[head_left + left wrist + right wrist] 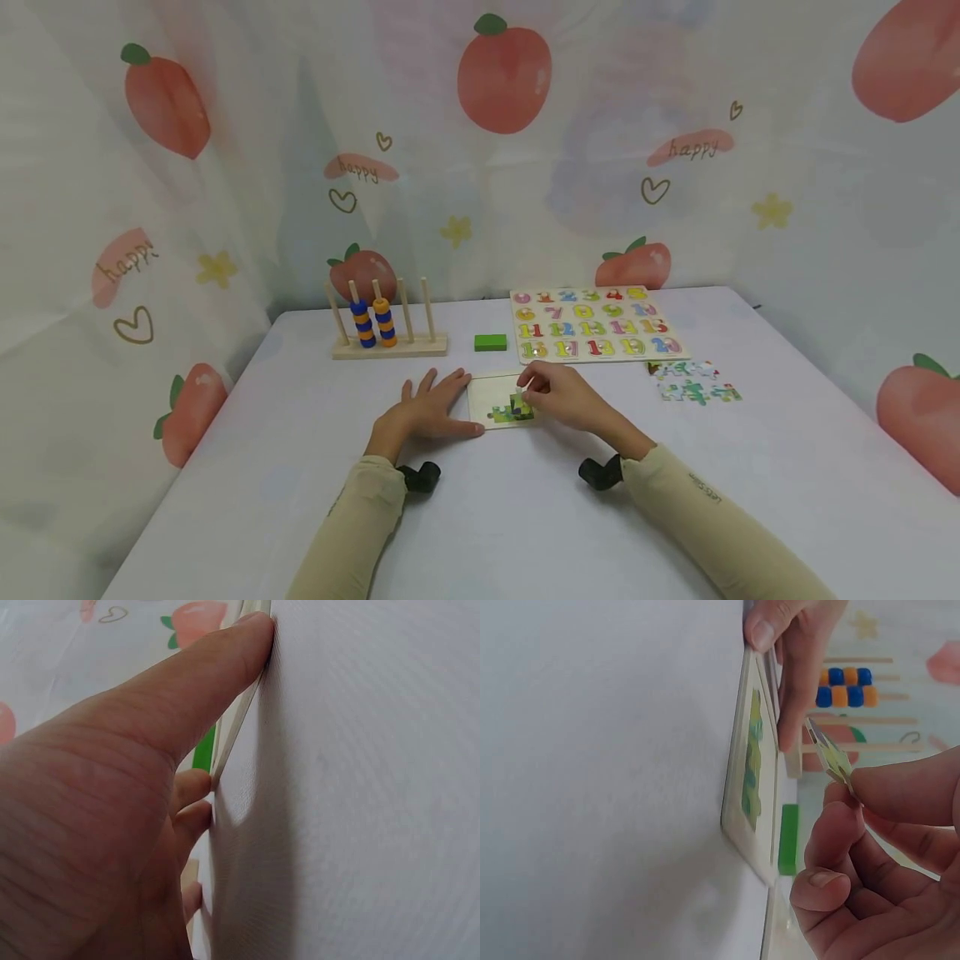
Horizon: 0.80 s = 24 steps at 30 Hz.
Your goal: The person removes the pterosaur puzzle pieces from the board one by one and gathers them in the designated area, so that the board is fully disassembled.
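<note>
A pale puzzle board [491,392] lies flat on the white table, with a few joined green pieces [501,414] along its near side. My left hand [429,408] has its fingers spread, the thumb at the board's near left corner and a fingertip at its far left corner. Over the board's right part, my right hand [558,396] pinches a green-and-yellow puzzle piece [831,754] between thumb and index finger. In the right wrist view that piece is tilted and apart from the board. In the left wrist view the left thumb [217,664] touches the board's edge.
Behind the board lies a green block [491,342]. A wooden peg rack [390,347] with blue and orange beads stands at the back left. A number board [600,325] lies at the back right, with loose puzzle pieces [697,392] in front of it.
</note>
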### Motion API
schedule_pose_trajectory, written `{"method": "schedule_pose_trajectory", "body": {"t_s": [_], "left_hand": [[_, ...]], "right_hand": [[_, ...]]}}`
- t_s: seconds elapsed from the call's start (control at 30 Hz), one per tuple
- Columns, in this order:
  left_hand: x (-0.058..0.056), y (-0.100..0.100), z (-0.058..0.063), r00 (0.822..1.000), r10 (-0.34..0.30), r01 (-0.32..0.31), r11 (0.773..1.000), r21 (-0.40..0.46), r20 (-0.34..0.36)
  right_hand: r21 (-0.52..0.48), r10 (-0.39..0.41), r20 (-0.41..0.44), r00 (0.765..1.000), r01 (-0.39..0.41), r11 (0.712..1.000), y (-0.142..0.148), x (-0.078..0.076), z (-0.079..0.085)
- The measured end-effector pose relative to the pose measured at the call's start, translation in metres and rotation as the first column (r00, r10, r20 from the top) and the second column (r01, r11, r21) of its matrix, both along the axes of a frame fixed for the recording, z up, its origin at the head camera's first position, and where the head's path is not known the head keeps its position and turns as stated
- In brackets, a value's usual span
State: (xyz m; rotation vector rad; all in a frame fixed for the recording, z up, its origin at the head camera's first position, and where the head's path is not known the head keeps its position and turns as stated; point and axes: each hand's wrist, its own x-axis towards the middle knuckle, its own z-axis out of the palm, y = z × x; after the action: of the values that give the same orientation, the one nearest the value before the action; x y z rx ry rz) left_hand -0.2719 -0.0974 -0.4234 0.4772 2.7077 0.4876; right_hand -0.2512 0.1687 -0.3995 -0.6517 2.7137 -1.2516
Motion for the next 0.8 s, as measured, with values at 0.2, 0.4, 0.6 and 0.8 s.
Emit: {"method": "schedule_pose_trajectory", "body": {"t_s": [0.2, 0.4, 0.6, 0.8], "left_hand": [[0.0, -0.001, -0.001, 1.0, -0.006, 0.006, 1.0, 0.004, -0.005], [0.001, -0.002, -0.001, 1.0, -0.004, 0.004, 1.0, 0.011, -0.009], [0.001, -0.001, -0.001, 1.0, -0.004, 0.004, 1.0, 0.012, -0.007], [0.001, -0.002, -0.002, 1.0, -0.012, 0.012, 1.0, 0.015, -0.007]], "right_hand": [[-0.013, -0.021, -0.018, 1.0, 0.021, 1.0, 0.021, 0.005, 0.002], [0.0, -0.058, -0.029, 0.998, 0.058, 0.998, 0.041, 0.008, 0.009], [-0.001, -0.1, -0.017, 0.995, 0.1, 0.995, 0.062, 0.013, 0.014], [0.004, -0.139, -0.017, 0.99, 0.139, 0.99, 0.083, 0.017, 0.013]]}}
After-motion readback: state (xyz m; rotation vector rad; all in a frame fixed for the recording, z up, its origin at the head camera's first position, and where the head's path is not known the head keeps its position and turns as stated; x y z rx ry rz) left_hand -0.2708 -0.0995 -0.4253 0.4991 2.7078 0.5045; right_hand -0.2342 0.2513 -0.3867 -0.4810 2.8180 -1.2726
